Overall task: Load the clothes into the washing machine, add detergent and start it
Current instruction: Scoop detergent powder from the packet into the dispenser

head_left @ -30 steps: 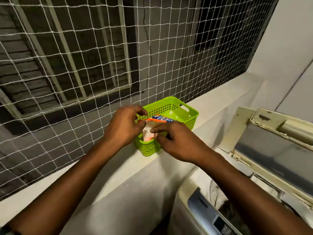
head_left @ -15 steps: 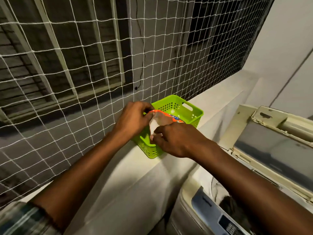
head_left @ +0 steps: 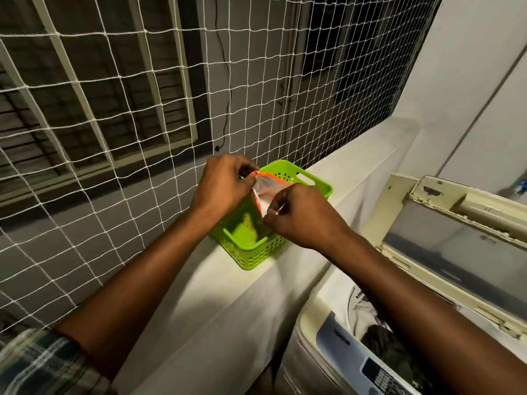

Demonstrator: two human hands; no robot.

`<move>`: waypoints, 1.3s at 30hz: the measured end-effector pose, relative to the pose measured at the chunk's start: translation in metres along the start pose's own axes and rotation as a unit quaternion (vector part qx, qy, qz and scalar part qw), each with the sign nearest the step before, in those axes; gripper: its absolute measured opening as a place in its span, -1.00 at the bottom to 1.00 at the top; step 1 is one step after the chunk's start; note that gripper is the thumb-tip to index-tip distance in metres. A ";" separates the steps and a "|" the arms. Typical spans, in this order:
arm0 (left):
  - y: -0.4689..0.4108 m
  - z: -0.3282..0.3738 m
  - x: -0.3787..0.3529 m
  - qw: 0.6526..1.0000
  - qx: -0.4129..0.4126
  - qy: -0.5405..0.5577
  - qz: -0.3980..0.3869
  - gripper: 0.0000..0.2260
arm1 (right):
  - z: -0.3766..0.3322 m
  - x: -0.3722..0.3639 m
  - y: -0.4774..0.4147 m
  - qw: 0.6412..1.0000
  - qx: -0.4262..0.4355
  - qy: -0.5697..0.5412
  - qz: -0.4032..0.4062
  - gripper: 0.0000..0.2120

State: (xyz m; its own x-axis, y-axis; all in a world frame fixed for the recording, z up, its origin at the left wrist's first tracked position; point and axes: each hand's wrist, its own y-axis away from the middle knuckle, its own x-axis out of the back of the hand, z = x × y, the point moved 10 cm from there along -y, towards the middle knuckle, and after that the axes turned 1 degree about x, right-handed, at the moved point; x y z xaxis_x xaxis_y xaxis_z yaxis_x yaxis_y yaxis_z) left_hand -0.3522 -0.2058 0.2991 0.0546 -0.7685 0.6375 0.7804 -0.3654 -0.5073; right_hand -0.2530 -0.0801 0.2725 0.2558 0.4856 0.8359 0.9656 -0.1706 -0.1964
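An orange-and-white detergent packet [head_left: 266, 192] is held over a green plastic basket [head_left: 256, 252] that sits on the white ledge. My left hand [head_left: 225, 185] pinches the packet's top edge. My right hand [head_left: 299, 215] grips its near lower side, and the packet's mouth is spread between the two. At the lower right stands the top-loading washing machine [head_left: 336, 346] with its lid [head_left: 456, 246] raised. Dark and white clothes [head_left: 379, 337] lie in the drum.
White safety netting [head_left: 142, 124] covers the opening behind the ledge [head_left: 214, 295]. Something green lies inside the basket. A white wall rises at the right behind the machine. The machine's control panel [head_left: 379, 374] faces me at the bottom.
Both hands have lifted the packet higher out of the basket and pulled its top apart. My view has come closer and tilted down toward the machine.
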 end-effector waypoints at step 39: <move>0.005 0.011 -0.001 0.998 -0.050 -0.037 -0.013 -0.82 | 0.076 0.069 0.054 0.879 -0.108 -0.433 0.165 -0.94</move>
State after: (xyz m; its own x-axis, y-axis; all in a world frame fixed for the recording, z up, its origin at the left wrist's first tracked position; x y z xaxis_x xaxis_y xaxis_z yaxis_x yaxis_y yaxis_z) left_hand -0.3411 -0.2014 0.3025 0.0836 -0.7185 0.6904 0.7158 -0.4388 -0.5432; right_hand -0.1793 0.0090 0.2803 0.5510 0.8340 0.0289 0.8244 -0.5386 -0.1740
